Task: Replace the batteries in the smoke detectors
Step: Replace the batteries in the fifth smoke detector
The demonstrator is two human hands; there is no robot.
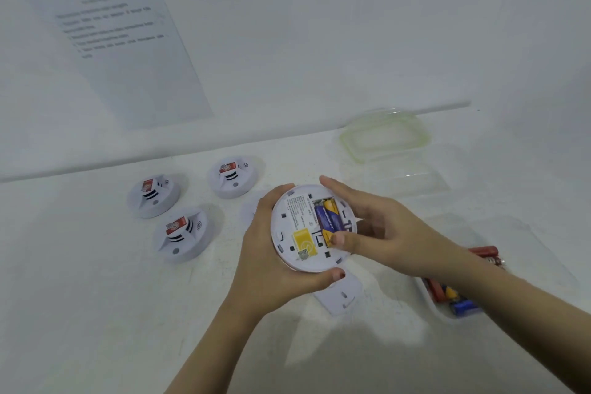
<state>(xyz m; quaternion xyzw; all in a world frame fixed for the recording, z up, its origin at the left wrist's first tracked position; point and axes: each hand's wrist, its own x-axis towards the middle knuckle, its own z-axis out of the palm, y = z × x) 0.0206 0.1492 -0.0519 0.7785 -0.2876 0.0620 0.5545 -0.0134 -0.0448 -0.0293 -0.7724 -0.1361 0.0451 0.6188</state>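
Round white plastic smoke detector (pixel 297 217) is held back-up just above the counter (pixel 96 297), its battery bay open. The left hand (pixel 265 253) grips the rim, fingers curled round the far edge and thumb on the near edge. The right hand (pixel 383 227) is hooked over the top rim, thumb pressing the near end of the blue-and-yellow cylindrical batteries (pixel 329 216) in the bay. Two cells are seated side by side (old or new, cannot tell). A glossy yellow square sticker (pixel 305 243) and printed text sit on the smooth moulded back.

Just under it a flat white plastic back plate (pixel 340 296) lies on the counter, off the unit. On the right a clear rectangular plastic tub (pixel 430 299) holds loose red batteries (pixel 483 252) and blue batteries (pixel 463 306).

Progress estimate: first unit mid-swap, and its plate still has to go back on. Three more round white smoke detectors (pixel 180 235) (pixel 153 197) (pixel 232 176) sit face-up on the left, ribbed domes with red-and-white tags. They look unopened, so most of the job is left.

Further back are a second clear plastic tub (pixel 412 176) and a clear lid with a green seal (pixel 385 134). A white printed paper sheet (pixel 121 41) is on the wall, text blurred.
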